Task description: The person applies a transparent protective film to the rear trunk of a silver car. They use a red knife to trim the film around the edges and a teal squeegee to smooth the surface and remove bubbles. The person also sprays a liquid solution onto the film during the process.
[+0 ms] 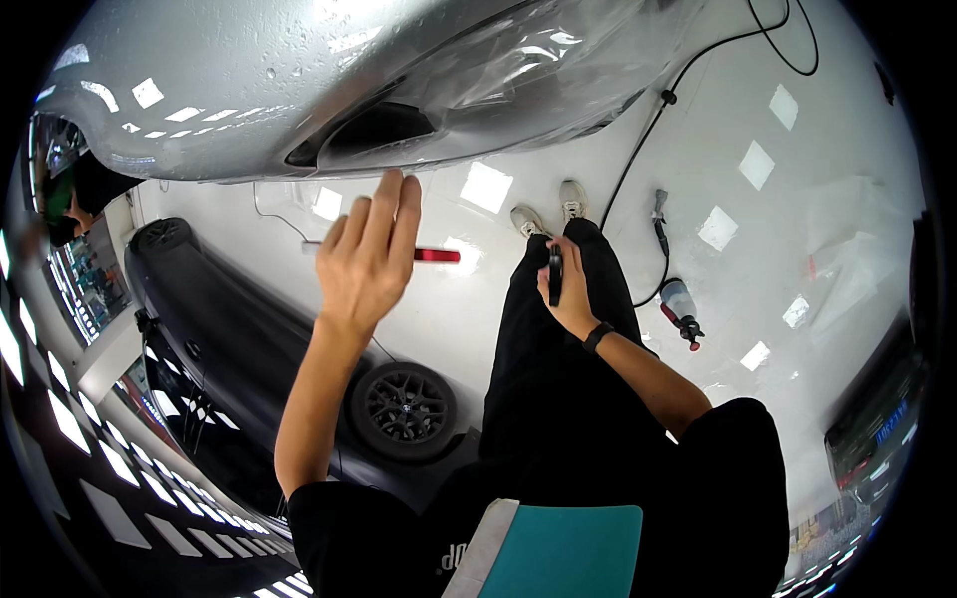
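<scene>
My left hand (367,244) is raised at the lower edge of a silver car bumper (229,80), fingers stretched up, their tips close to or touching the edge. Across its palm lies a slim stick-like tool with a red end (437,256); its pale tip pokes out on the other side and its middle is hidden. Clear film (478,95) covers part of the wet bumper, wrinkled and loose to the right of a dark vent opening (384,130). My right hand (570,297), lower and in front of my thighs, is closed around a small black object (555,274) whose kind I cannot make out.
A teal squeegee card (563,548) with a grey edge is at my chest. On the floor to the right are a black hose (638,149), a spray gun (660,214) and a spray bottle (680,304). A dark car (239,339) stands left; another person (75,199) is far left.
</scene>
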Demonstrator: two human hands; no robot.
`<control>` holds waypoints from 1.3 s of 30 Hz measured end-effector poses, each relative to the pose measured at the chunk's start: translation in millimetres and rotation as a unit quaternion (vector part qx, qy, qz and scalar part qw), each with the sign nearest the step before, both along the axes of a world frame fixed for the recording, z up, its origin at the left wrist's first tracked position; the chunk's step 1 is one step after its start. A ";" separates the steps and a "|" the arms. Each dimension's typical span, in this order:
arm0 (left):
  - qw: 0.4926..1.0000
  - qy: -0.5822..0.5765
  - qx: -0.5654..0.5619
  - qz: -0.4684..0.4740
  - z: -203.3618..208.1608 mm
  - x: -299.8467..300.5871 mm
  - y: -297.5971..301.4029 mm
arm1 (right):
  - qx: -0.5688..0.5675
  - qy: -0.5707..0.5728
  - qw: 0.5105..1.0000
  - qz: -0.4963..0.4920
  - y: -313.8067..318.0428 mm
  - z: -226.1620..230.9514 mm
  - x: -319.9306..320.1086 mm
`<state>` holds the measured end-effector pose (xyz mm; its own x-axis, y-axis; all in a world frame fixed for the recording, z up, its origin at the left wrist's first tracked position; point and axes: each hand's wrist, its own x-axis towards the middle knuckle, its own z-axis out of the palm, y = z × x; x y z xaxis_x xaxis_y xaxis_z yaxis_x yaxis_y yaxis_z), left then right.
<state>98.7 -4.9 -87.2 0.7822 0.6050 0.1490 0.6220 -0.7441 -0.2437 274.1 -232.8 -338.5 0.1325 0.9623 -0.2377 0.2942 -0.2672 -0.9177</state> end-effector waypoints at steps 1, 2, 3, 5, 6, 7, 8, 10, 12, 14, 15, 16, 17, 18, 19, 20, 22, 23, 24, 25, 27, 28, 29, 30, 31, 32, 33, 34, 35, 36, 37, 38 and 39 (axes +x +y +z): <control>1.000 0.001 -0.025 0.010 -1.6 -6.5 -7.7 | -0.011 0.007 1.000 0.019 -21.7 -13.0 -3.0; 0.999 0.017 -0.040 0.033 -2.7 -10.9 -10.5 | -0.059 0.046 0.997 0.031 -45.5 -27.6 -5.9; 0.996 0.033 -0.054 0.060 -2.8 -14.8 -14.6 | -0.106 0.084 0.990 0.047 -57.4 -28.1 -5.9; 0.995 0.064 -0.037 0.068 -5.0 -19.5 -11.8 | -0.210 0.096 0.968 0.102 -75.8 -33.1 -6.1; 0.994 0.079 -0.030 0.073 -5.3 -22.9 -9.3 | -0.263 0.100 0.951 0.130 -78.4 -32.2 -7.8; 0.992 0.093 -0.031 0.082 -5.0 -24.6 -9.7 | -0.231 0.083 0.958 0.149 -79.1 -32.8 -10.5; 0.990 0.106 -0.032 0.091 -4.9 -24.4 -10.8 | -0.199 0.065 0.963 0.169 -78.9 -34.0 -13.3; 0.988 0.119 -0.029 0.097 -4.3 -22.6 -11.6 | -0.130 -0.004 0.971 0.202 -74.8 -36.8 -16.2; 0.986 0.124 -0.037 0.107 -8.3 -24.2 -11.6 | -0.189 -0.074 0.917 0.342 -50.7 -35.9 -1.1; 0.986 0.121 -0.026 0.109 -12.5 -25.6 -8.8 | -0.148 -0.131 0.894 0.403 6.7 -2.5 12.4; 0.987 0.119 -0.018 0.104 -13.4 -28.4 -8.9 | -0.080 -0.124 0.922 0.358 45.0 27.9 10.4; 0.988 0.117 -0.010 0.097 -14.3 -31.7 -8.9 | 0.020 -0.043 0.970 0.239 88.0 79.7 7.1; 0.990 0.105 -0.012 0.097 -15.6 -33.0 -8.9 | 0.078 -0.015 0.982 0.173 121.3 117.2 0.7; 0.991 0.095 -0.015 0.093 -16.8 -33.3 -6.1 | 0.134 0.014 0.985 0.103 150.1 143.7 -7.3; 0.992 0.083 -0.016 0.090 -17.2 -32.8 -4.3 | 0.212 -0.014 0.974 0.072 175.6 157.4 -16.1; 0.992 0.083 -0.017 0.090 -16.7 -32.4 -3.5 | 0.288 -0.043 0.956 0.043 198.7 165.3 -23.9; 0.993 0.083 -0.019 0.084 -12.9 -31.3 -2.1 | 0.339 -0.118 0.932 0.046 235.6 174.1 -33.5; 0.993 0.085 -0.017 0.081 -11.2 -32.1 -1.8 | 0.339 -0.144 0.928 0.056 243.9 176.8 -35.5; 0.993 0.086 -0.017 0.081 -10.6 -33.4 -2.8 | 0.339 -0.170 0.923 0.069 249.6 177.8 -37.4; 0.993 0.087 -0.017 0.080 -10.0 -34.4 -3.4 | 0.338 -0.196 0.917 0.081 252.5 178.5 -38.3; 0.993 0.092 -0.020 0.078 -8.4 -34.5 -2.9 | 0.336 -0.213 0.913 0.094 253.0 180.3 -37.0; 0.992 0.094 -0.021 0.076 -8.0 -34.3 -2.9 | 0.336 -0.222 0.910 0.101 252.9 180.2 -36.8; 0.992 0.092 -0.026 0.077 -7.9 -34.3 -3.5 | 0.338 -0.229 0.908 0.094 253.0 179.4 -37.9; 0.993 0.090 -0.029 0.077 -7.3 -33.2 -3.5 | 0.341 -0.237 0.906 0.086 254.5 179.1 -38.8; 0.993 0.088 -0.031 0.078 -7.0 -32.6 -3.2 | 0.345 -0.244 0.903 0.079 255.8 178.5 -39.3; 0.993 0.082 -0.034 0.077 -7.3 -32.6 -2.7 | 0.361 -0.246 0.896 0.077 258.1 176.7 -39.1; 0.993 0.077 -0.037 0.077 -7.6 -33.2 -3.3 | 0.377 -0.246 0.890 0.075 260.2 174.1 -39.3; 0.994 0.072 -0.041 0.077 -7.3 -33.7 -3.8 | 0.392 -0.246 0.884 0.073 261.4 172.3 -39.4; 0.994 0.074 -0.041 0.072 -5.9 -34.2 -4.3 | 0.402 -0.250 0.878 0.067 260.3 171.4 -37.4; 0.994 0.076 -0.041 0.068 -4.9 -35.2 -5.3 | 0.412 -0.254 0.873 0.063 258.2 169.7 -33.8; 0.994 0.077 -0.041 0.064 -4.7 -35.8 -5.8 | 0.422 -0.259 0.867 0.058 257.1 168.2 -31.9; 0.995 0.074 -0.040 0.062 -5.3 -36.2 -5.8 | 0.426 -0.260 0.865 0.055 257.3 166.8 -32.2; 0.995 0.071 -0.040 0.060 -5.6 -36.6 -5.9 | 0.429 -0.262 0.863 0.051 257.1 165.7 -32.6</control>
<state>62.1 -10.8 -92.8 0.7140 0.7001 -0.0093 0.6706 -0.6875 -0.2786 241.5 24.3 -172.7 -0.0900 0.7673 0.6350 0.7105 0.4962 -0.4989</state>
